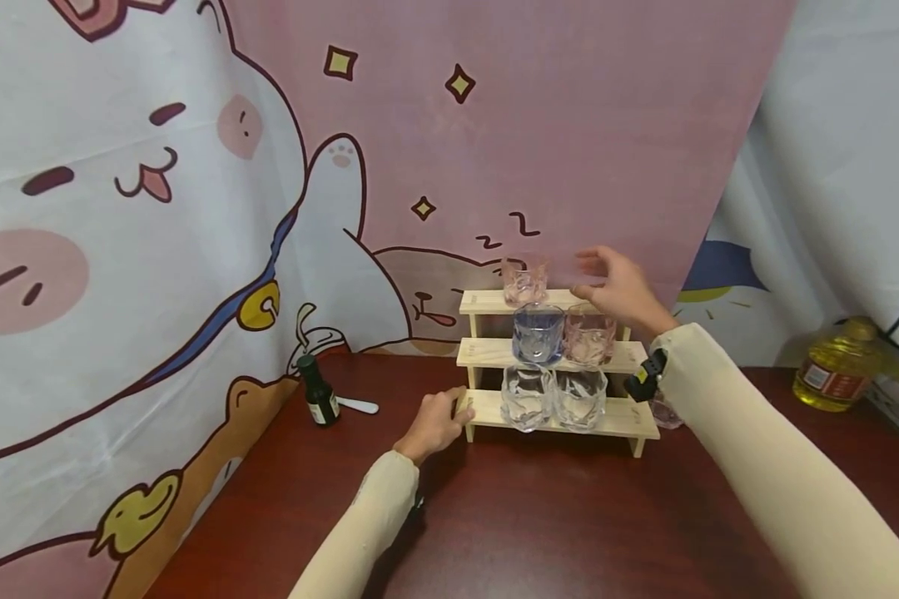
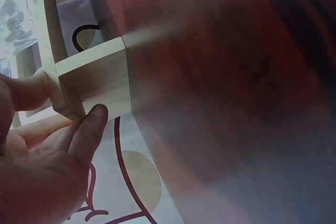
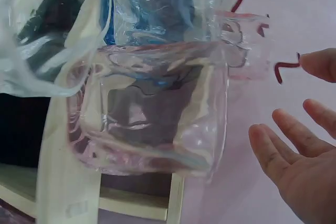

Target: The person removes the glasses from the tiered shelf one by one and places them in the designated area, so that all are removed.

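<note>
A three-step wooden display stand (image 1: pixel 623 416) stands on the dark red table. My left hand (image 1: pixel 429 426) grips the left end of its lowest step, thumb on one face and fingers on the other, as the left wrist view shows. On the top step sits a pink glass (image 1: pixel 525 283). The middle step carries a blue glass (image 1: pixel 537 334) and another pink glass (image 1: pixel 588 337); two clear glasses (image 1: pixel 528 399) share the lowest one. My right hand (image 1: pixel 622 291) is beside the top step's right end, fingers spread and holding nothing, near the pink glass (image 3: pixel 152 111) in the right wrist view.
Behind the stand's lower right end, a pinkish glass (image 1: pixel 665 413) is partly hidden by my sleeve. A dark green bottle (image 1: pixel 318 393) and a white-handled utensil (image 1: pixel 358 405) are at left. An oil bottle (image 1: pixel 837 366) stands far right. A printed cloth (image 1: pixel 607 125) hangs close behind.
</note>
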`<state>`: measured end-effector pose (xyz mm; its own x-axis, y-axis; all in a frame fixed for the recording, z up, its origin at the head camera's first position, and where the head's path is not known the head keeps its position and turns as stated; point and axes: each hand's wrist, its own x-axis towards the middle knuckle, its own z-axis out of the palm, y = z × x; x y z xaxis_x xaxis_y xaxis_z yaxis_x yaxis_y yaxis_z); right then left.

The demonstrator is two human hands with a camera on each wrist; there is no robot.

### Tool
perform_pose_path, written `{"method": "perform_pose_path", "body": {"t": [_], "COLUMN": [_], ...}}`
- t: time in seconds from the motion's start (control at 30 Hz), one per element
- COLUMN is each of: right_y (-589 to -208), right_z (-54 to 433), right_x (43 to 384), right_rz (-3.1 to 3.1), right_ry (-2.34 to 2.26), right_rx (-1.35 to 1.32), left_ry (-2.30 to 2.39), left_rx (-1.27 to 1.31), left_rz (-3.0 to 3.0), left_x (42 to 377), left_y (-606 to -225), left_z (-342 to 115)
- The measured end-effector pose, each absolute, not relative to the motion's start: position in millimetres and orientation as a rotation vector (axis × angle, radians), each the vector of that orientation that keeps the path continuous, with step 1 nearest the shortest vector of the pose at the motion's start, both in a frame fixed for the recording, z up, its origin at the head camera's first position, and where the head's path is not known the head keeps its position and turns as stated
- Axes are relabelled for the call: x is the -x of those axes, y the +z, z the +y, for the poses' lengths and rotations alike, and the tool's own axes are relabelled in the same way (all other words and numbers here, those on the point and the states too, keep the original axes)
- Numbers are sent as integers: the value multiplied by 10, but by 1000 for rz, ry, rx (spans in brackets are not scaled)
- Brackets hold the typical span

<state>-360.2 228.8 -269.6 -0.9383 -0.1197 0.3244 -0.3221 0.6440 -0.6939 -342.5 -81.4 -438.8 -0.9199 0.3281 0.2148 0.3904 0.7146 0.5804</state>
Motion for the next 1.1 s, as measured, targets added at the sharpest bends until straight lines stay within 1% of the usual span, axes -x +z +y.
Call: {"method": "perform_pose_path", "body": {"t": [0.2,0.6,0.83,1.1], "right_y": [-2619,-2535,-2569,-2619], "right_z": [2150,1851,1693,1643], "right_x": [3810,4111,4179,4229], "right_rz": [-2716,-2783,-2830,-2800], "right_ry": [1117,1286,1343,1309], "right_rx": [-343,-221,-157,-128], "left_ry": [-1002,-987,-1023,-1024], "left_rx": [589,593,582,601], "left_rz": [-2818,-2824,-2825,-2805], "left_x": [3402,3428,3422,3434], "left_y": [-4402,-4400,-4384,-4405], "left_z": [-811,-832,-829,-834]}}
